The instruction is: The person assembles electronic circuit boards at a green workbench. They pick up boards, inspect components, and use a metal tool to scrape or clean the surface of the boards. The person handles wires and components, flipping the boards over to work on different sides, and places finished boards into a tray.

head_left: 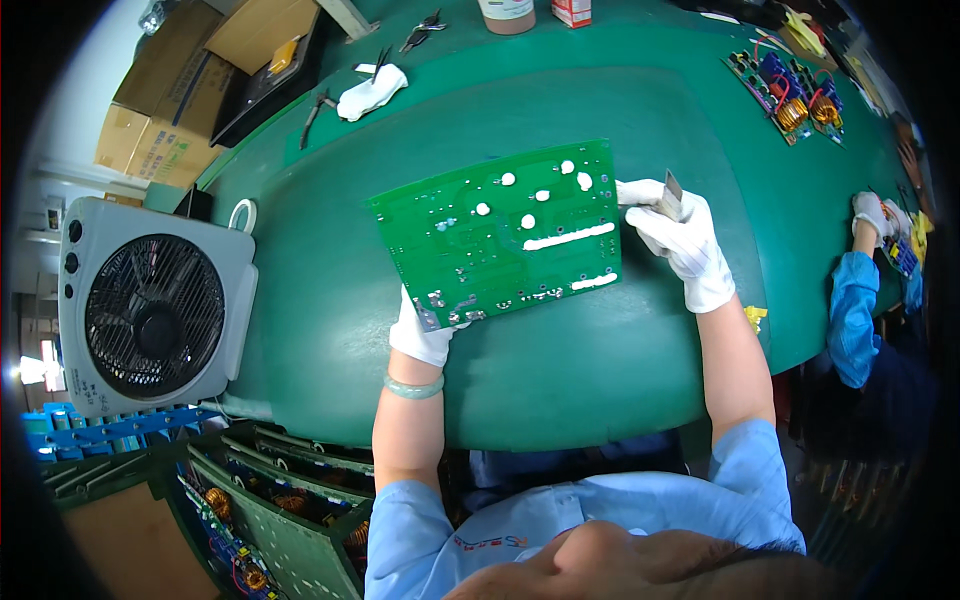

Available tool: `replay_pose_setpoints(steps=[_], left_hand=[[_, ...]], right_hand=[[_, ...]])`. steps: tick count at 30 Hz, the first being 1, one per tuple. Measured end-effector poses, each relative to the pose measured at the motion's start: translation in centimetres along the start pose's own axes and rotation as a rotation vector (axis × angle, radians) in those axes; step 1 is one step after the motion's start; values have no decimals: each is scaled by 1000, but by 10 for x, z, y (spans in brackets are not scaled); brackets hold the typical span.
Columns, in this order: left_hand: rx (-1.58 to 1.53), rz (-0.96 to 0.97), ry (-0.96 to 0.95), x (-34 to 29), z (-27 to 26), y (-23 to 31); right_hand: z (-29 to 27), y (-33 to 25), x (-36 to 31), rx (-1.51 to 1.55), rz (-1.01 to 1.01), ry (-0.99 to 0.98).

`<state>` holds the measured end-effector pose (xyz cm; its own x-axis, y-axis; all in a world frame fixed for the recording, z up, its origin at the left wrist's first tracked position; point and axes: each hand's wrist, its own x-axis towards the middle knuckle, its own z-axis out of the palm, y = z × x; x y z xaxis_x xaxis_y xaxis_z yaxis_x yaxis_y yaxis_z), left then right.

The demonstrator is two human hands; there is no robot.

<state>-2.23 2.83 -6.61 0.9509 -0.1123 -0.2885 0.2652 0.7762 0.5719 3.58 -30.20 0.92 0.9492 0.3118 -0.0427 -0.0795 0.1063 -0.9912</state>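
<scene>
Green and flat, the rectangular circuit board with white blobs (450, 255) sat mid-frame in the head view; the white-gloved left hand (421, 335) gripped its lower-left corner, fingers mostly hidden; the white-gloved right hand (688, 245), right of centre, pinched a flat grey metal blade (673, 192); steady edge support and light blade contact seemed wisest.

Passage between fan (157, 312) and board (500, 240); behind board, unclear.

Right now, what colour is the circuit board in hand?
Circuit board: green with white patches; best in head view.
</scene>
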Motion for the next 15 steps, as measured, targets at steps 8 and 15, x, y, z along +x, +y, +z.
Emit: replay_pose_setpoints(steps=[8, 15], left_hand=[[-41, 7, -12, 2, 0, -4], [-54, -5, -23, 7, 4, -8]], right_hand=[[-1, 5, 2, 8, -63, -2], [-9, 12, 3, -78, -122, -37]])
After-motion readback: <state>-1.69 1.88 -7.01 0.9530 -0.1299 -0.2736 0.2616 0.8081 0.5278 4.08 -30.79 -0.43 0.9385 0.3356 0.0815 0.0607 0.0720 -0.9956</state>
